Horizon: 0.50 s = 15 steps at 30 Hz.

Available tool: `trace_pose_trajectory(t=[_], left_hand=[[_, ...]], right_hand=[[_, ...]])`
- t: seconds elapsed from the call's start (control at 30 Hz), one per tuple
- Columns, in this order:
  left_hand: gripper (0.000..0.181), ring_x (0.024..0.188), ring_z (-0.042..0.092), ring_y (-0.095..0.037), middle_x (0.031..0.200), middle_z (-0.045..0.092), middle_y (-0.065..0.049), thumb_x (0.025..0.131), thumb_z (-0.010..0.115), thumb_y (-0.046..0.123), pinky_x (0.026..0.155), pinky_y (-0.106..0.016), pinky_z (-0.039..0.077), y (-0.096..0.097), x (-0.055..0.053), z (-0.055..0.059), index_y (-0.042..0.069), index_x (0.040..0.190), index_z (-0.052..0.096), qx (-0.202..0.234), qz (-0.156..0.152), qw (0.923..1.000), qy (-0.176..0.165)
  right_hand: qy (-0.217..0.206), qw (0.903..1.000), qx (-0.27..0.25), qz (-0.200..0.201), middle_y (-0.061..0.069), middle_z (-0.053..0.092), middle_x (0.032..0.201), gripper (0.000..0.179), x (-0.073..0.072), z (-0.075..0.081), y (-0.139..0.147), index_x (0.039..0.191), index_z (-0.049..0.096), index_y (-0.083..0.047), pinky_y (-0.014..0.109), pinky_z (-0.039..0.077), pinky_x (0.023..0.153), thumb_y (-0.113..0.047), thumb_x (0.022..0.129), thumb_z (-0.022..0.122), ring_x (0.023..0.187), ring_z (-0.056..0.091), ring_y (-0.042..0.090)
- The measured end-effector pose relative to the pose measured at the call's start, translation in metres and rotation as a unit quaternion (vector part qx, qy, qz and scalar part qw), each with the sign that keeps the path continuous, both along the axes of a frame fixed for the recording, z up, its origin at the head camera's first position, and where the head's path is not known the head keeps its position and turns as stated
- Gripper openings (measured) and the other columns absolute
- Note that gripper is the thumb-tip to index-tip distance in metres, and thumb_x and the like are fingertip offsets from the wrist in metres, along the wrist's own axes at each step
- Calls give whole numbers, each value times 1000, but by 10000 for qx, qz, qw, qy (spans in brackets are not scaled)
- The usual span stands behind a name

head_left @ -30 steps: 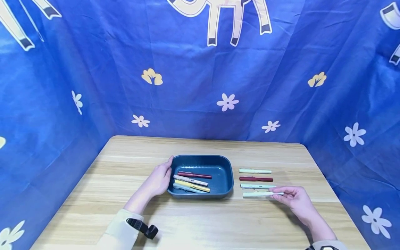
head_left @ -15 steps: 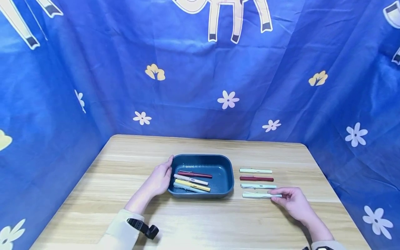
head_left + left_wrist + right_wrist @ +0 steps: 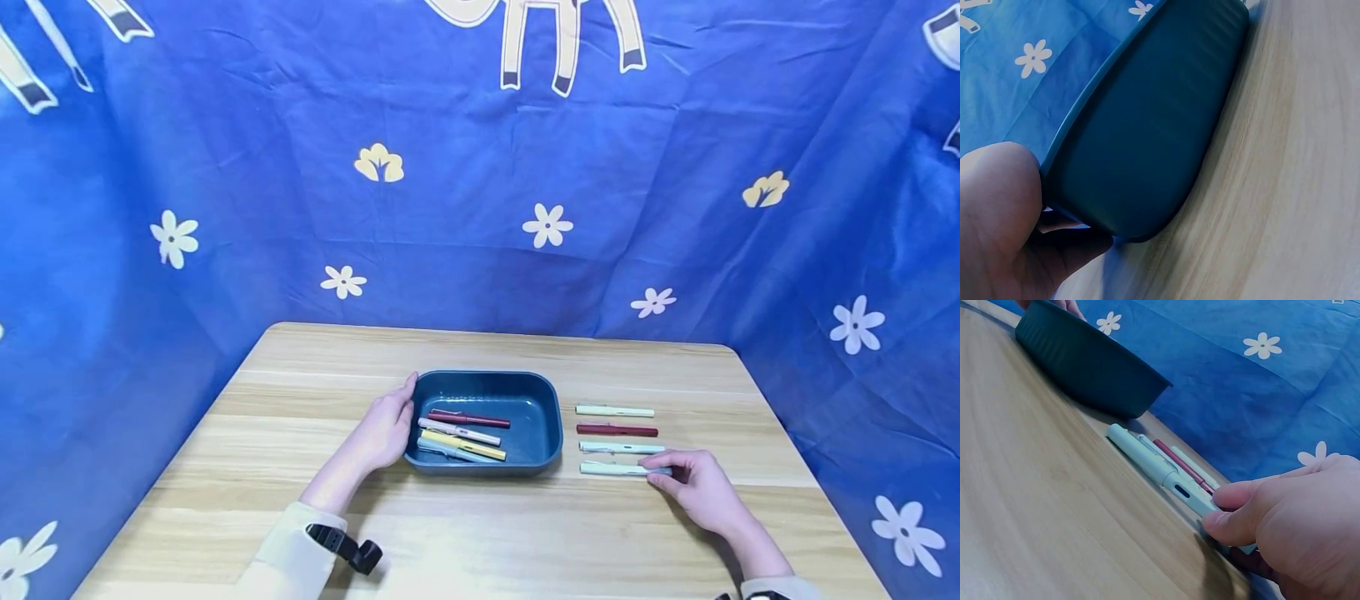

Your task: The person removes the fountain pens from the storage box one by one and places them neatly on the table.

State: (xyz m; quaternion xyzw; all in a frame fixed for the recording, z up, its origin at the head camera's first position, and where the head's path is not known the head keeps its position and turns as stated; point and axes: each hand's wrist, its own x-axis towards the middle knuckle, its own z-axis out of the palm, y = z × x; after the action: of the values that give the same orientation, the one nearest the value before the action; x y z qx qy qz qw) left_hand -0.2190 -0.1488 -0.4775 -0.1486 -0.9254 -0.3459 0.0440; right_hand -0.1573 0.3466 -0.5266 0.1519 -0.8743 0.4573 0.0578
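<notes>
My left hand [image 3: 386, 429] grips the left end of a dark teal box [image 3: 487, 467]; the left wrist view shows a digit at its rim and another by its lower edge. Inside lie a dark red pen [image 3: 468, 419], a pale lilac pen [image 3: 459, 431], a yellow pen [image 3: 463, 444] and a grey-blue pen [image 3: 453, 451]. With thumb and finger, my right hand [image 3: 697, 487] pinches the rear end of a pale mint pen [image 3: 1166, 476], nearest me in a row right of the box. Its cap end points toward the box.
Beyond the pinched pen lie a light blue-green pen [image 3: 621, 448], a dark red pen [image 3: 617, 430] and a pale green pen [image 3: 615, 411], roughly parallel. A blue patterned curtain [image 3: 450, 250] surrounds the wooden table [image 3: 525, 533] at its back and sides.
The pinched mint pen has shifted slightly left and now lines up with the row on the table. My right hand has moved slightly left with it. The left hand stays on the box.
</notes>
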Motion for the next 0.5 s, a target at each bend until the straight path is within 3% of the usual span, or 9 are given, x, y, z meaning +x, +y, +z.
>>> trace_pose_trajectory(t=[0.27, 0.5], left_hand=[[52, 137, 37, -36, 150, 34, -26, 103, 38, 6, 114, -49, 29, 1, 0, -3, -4, 152, 25, 33, -20, 10000, -5], [51, 136, 37, -38, 149, 35, -27, 103, 38, 5, 114, -51, 29, 0, -1, -4, -4, 152, 25, 86, -13, 10000, -5]], right_hand=[[77, 9996, 262, -47, -9, 73, 99, 22, -1, -3, 2, 96, 79, -17, 18, 54, 81, -2, 80, 79, 97, 66, 9], [121, 9991, 396, -84, -11, 72, 101, 23, -1, 0, 1, 98, 79, -20, 23, 56, 82, -3, 81, 78, 98, 66, 9]])
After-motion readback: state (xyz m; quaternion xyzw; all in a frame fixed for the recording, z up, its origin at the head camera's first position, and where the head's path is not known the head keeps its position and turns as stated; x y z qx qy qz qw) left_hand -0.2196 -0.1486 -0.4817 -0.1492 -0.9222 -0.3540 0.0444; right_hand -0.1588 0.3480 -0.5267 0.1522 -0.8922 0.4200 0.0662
